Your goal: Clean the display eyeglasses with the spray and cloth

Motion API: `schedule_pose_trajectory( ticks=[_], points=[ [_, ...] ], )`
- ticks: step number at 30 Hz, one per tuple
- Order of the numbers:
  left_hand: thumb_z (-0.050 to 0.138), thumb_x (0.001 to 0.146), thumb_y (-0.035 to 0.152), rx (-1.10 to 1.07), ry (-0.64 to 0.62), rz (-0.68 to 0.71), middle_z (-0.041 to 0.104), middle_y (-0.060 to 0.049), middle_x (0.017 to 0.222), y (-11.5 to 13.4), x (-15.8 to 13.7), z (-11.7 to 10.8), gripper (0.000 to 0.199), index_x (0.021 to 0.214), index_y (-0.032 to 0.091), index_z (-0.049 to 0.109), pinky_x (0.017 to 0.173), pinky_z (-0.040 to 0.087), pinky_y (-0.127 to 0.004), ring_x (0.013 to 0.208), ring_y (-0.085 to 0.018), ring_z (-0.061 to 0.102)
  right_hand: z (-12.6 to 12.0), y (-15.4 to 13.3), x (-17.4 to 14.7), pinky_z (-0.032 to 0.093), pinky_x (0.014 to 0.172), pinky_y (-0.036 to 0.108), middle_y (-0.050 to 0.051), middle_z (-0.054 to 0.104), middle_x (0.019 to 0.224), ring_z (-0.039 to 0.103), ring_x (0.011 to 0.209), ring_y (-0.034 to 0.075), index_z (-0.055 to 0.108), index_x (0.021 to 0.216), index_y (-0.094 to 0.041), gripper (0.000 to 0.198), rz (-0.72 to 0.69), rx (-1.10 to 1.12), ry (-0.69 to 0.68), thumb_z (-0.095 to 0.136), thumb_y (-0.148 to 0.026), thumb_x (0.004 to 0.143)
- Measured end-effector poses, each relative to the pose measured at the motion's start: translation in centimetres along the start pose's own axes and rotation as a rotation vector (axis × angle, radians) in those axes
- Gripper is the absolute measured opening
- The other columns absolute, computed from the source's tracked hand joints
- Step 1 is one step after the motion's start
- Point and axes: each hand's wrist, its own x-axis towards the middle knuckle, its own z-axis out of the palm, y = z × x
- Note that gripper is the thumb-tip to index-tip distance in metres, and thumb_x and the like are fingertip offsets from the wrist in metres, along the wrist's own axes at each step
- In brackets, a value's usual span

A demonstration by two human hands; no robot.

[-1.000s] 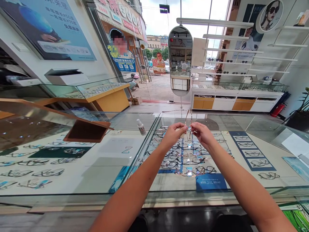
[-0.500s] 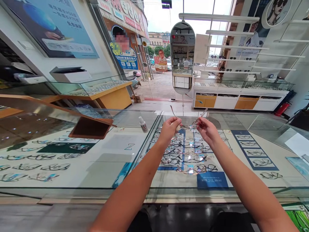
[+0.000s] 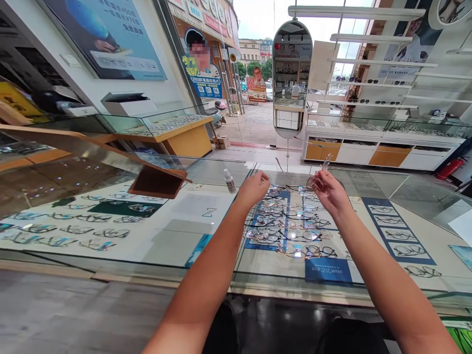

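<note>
My right hand [image 3: 331,193] pinches a pair of eyeglasses [image 3: 327,161] with a clear arm standing up above the fingers. The thin far arm points up to the left. My left hand [image 3: 253,189] is just left of these glasses and apart from them, its fingers curled together; whatever they hold, if anything, is hidden. Below both hands, rows of eyeglasses [image 3: 291,224] lie in the glass counter on blue and pale panels. A small white spray bottle [image 3: 229,181] stands upright left of my left hand.
A brown slanted board [image 3: 158,183] juts over the left part of the counter. More glasses [image 3: 112,233] lie at left, and a blue panel with frames [image 3: 398,231] at right. An oval mirror [image 3: 291,78] stands beyond the counter. A blue card [image 3: 328,270] lies near the front edge.
My left hand has let go of the eyeglasses and moved away to their left. My right hand keeps hold of them. The view has turned slightly left and down.
</note>
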Motion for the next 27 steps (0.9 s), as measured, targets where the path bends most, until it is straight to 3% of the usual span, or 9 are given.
schedule_pose_trajectory(
  ticks=[4,6,9,11,13,17,19,27],
  points=[
    [0.063,0.084,0.024,0.157,-0.072,0.008,0.08,-0.011,0.102,-0.1,-0.1,0.4,0.022,0.102,0.023,0.076,0.084,0.05,-0.037,0.093,-0.03,0.069,0.1,-0.1,-0.1,0.056,0.078,0.029,-0.003,0.073,0.088,0.068,0.087,0.016,0.072,0.083,-0.03,0.045,0.014,0.001,-0.021,0.104,-0.043,0.055],
    [0.063,0.086,0.025,0.151,-0.043,0.013,0.079,-0.01,0.103,0.3,-0.3,0.4,0.02,0.1,0.023,0.077,0.09,0.051,-0.039,0.097,-0.03,0.069,0.1,-0.2,-0.1,0.056,0.077,0.028,-0.004,0.073,0.087,0.068,0.087,0.016,0.073,0.082,-0.03,0.047,0.019,0.019,-0.029,0.106,-0.043,0.052],
    [0.063,0.09,0.025,0.117,0.249,-0.023,0.072,-0.014,0.12,0.7,-0.4,-0.3,0.022,0.105,0.023,0.078,0.104,0.049,-0.047,0.117,-0.035,0.064,0.1,-0.3,-0.1,0.056,0.077,0.028,-0.005,0.073,0.088,0.067,0.086,0.015,0.072,0.082,-0.03,0.049,0.02,0.035,-0.039,0.107,-0.044,0.051],
    [0.063,0.092,0.026,0.097,0.475,-0.128,0.063,-0.018,0.137,0.7,-0.4,-1.0,0.025,0.111,0.022,0.078,0.112,0.044,-0.055,0.133,-0.039,0.054,0.0,-0.4,-0.1,0.056,0.078,0.028,-0.005,0.073,0.088,0.067,0.087,0.014,0.071,0.083,-0.03,0.047,0.014,0.028,-0.049,0.106,-0.044,0.054],
    [0.064,0.092,0.029,0.078,0.557,-0.252,0.051,-0.02,0.154,0.4,-0.2,-1.5,0.027,0.113,0.022,0.079,0.116,0.039,-0.061,0.145,-0.044,0.043,0.0,-0.4,0.0,0.056,0.079,0.029,-0.004,0.073,0.089,0.068,0.088,0.016,0.07,0.083,-0.03,0.046,0.005,0.015,-0.05,0.105,-0.044,0.056],
    [0.069,0.089,0.035,0.116,0.43,-0.377,0.027,-0.018,0.175,-1.0,0.5,-1.4,0.038,0.124,0.021,0.077,0.12,0.032,-0.067,0.157,-0.048,0.026,0.0,-0.4,-0.1,0.056,0.079,0.03,-0.004,0.073,0.09,0.068,0.089,0.017,0.07,0.084,-0.031,0.047,0.001,0.006,-0.047,0.105,-0.045,0.054],
    [0.071,0.087,0.04,0.153,0.366,-0.407,0.026,-0.021,0.176,-1.8,1.1,-1.0,0.048,0.13,0.02,0.074,0.119,0.03,-0.069,0.158,-0.05,0.023,0.1,-0.4,-0.1,0.056,0.078,0.029,-0.004,0.072,0.088,0.068,0.089,0.016,0.071,0.083,-0.031,0.049,0.008,0.017,-0.053,0.106,-0.045,0.051],
    [0.07,0.084,0.045,0.216,0.197,-0.418,0.059,-0.031,0.148,-2.9,1.8,-0.9,0.052,0.127,0.017,0.073,0.11,0.035,-0.071,0.146,-0.054,0.04,0.1,-0.5,0.0,0.055,0.079,0.031,-0.003,0.072,0.089,0.068,0.091,0.018,0.069,0.083,-0.031,0.048,-0.001,-0.011,-0.059,0.104,-0.047,0.054]
  ],
)
